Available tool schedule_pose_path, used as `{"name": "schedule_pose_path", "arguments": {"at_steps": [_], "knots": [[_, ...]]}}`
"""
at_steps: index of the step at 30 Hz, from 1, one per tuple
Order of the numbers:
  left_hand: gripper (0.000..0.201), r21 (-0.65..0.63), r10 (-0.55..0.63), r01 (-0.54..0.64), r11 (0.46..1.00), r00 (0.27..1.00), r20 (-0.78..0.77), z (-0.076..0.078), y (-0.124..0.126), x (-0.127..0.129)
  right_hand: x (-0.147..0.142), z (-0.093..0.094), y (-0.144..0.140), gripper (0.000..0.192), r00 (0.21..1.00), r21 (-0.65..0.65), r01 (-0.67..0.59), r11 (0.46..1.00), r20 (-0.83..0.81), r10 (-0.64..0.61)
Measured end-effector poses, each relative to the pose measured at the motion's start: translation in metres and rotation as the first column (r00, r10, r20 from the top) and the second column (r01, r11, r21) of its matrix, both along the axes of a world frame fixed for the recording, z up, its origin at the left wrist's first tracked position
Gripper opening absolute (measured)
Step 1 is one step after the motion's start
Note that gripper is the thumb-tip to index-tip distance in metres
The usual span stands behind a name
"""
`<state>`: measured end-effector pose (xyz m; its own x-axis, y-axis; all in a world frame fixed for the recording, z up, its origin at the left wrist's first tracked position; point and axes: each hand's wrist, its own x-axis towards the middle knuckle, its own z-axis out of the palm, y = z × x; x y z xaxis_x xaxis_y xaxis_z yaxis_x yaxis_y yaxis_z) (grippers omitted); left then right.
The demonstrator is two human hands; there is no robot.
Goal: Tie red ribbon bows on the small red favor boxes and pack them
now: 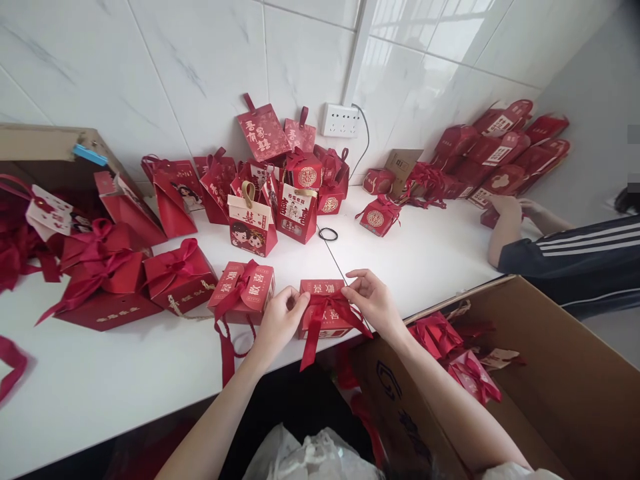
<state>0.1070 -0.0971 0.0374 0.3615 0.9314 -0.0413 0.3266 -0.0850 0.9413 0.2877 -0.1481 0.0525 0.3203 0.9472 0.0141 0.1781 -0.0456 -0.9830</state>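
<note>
Box lettering (324,288) under ribbon (325,313) (co-worker's far hand (505,203) partly hidden)

Your 2 arms are bare to the elbow: no sleeves, rings or watch on left hand (277,321) or right hand (373,301).

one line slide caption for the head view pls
Both hands, left hand and right hand, work the ribbon on a red gift box.

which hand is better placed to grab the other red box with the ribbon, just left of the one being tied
Left. The left hand lies beside that neighbouring box; the right hand is across the held box.
</note>
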Motion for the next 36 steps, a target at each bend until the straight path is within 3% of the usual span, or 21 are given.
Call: {"name": "schedule_pose_path", "arguments": {"at_steps": [7,11,13,15,17,19,20,23,25,26,28,30,31,34,36], "knots": [[0.033,0.045,-0.01,0.014,0.999,0.997,-0.081,0.0,-0.003,0.002,0.008,-0.009,-0.002,0.038,0.996,-0.032,0.002,0.999,-0.089,-0.005],[0.031,0.145,0.003,0.013,0.989,0.994,-0.111,-0.001,-0.001,0.003,0.013,-0.016,-0.004,0.037,1.0,0.007,-0.003,1.0,0.0,0.003],[0.03,0.174,0.005,0.015,0.985,0.993,-0.118,0.0,0.002,0.003,0.018,-0.017,-0.006,0.035,0.994,0.036,-0.065,0.997,0.085,0.062],[0.028,0.234,0.006,0.021,0.972,0.993,-0.115,0.003,0.005,0.003,0.023,-0.016,-0.01,0.051,0.968,0.064,-0.186,0.981,0.185,0.171],[0.022,0.366,0.013,0.024,0.93,0.995,-0.098,0.007,0.005,0.004,0.024,-0.015,-0.014,0.081,0.906,0.034,-0.323,0.946,0.3,0.299],[0.015,0.551,0.012,0.034,0.834,0.997,-0.079,0.01,0.001,0.005,0.021,-0.015,-0.017,0.097,0.832,-0.021,-0.398,0.917,0.413,0.371],[0.012,0.652,-0.008,0.05,0.757,0.998,-0.067,0.01,-0.002,0.005,0.018,-0.015,-0.018,0.097,0.804,-0.024,-0.407,0.913,0.466,0.371],[0.008,0.898,-0.132,0.13,0.421,0.988,-0.081,0.008,-0.012,0.004,0.012,-0.018,-0.022,0.087,0.742,0.114,-0.393,0.912,0.626,0.242],[0.013,0.963,-0.188,0.165,0.214,0.974,-0.125,0.006,-0.018,0.003,0.012,-0.018,-0.024,0.081,0.678,0.246,-0.39,0.887,0.729,0.096],[0.014,0.973,-0.2,0.171,0.153,0.97,-0.139,0.005,-0.02,0.003,0.013,-0.017,-0.026,0.078,0.642,0.301,-0.392,0.869,0.767,0.024],[0.013,0.984,-0.222,0.144,0.104,0.968,-0.119,0.005,-0.021,0.004,0.016,-0.015,-0.031,0.075,0.588,0.381,-0.397,0.835,0.804,-0.088],[0.013,0.985,-0.221,0.087,0.151,0.974,-0.052,0.007,-0.019,0.007,0.021,-0.012,-0.039,0.076,0.563,0.416,-0.393,0.82,0.814,-0.144],[0.012,0.974,-0.186,0.057,0.221,0.982,-0.016,0.009,-0.017,0.01,0.024,-0.01,-0.043,0.075,0.56,0.421,-0.38,0.824,0.814,-0.158],[0.007,0.823,0.029,-0.004,0.568,0.999,-0.015,0.014,-0.008,0.017,0.036,-0.005,-0.063,0.068,0.637,0.419,-0.173,0.891,0.738,-0.223],[0.009,0.669,0.072,0.018,0.743,0.992,-0.106,0.015,-0.004,0.024,0.048,0.001,-0.079,0.062,0.802,0.335,0.095,0.937,0.533,-0.271]]}}
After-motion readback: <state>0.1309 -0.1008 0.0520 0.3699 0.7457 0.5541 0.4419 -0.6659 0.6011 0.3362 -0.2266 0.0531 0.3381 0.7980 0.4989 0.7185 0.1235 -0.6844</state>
